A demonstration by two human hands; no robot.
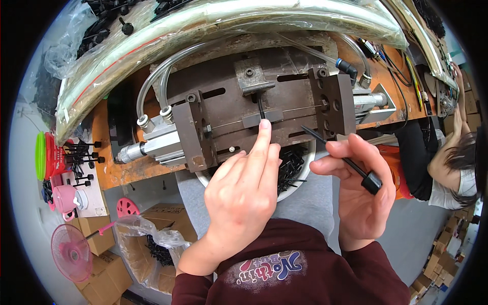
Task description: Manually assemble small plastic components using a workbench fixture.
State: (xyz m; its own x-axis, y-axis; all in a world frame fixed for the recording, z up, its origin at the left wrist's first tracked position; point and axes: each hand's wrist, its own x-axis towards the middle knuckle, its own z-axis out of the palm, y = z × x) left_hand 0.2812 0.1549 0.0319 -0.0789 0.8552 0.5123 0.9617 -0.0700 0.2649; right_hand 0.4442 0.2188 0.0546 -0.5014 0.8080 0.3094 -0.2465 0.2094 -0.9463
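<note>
My right hand (363, 188) pinches a black mascara wand (351, 163) between thumb and fingers. The wand's bristled tip points up and left, and its short round cap rests toward the palm. My left hand (244, 188) reaches over the front of a brown metal fixture (218, 109) with the index finger stretched out. That fingertip touches the lower end of a thin black rod (261, 105) standing at a small grey block (249, 120) in the fixture's middle. Below the fixture, a white bowl (310, 162) of black wands (291, 170) is partly hidden by my left hand.
Air cylinders (160, 142) with clear hoses (145, 91) flank the fixture on the wooden bench (119, 170). A plastic-wrapped roll (213, 25) curves behind. At left are a pink fan (71, 252) and a lined carton (140, 262). Another person (452, 165) sits at right.
</note>
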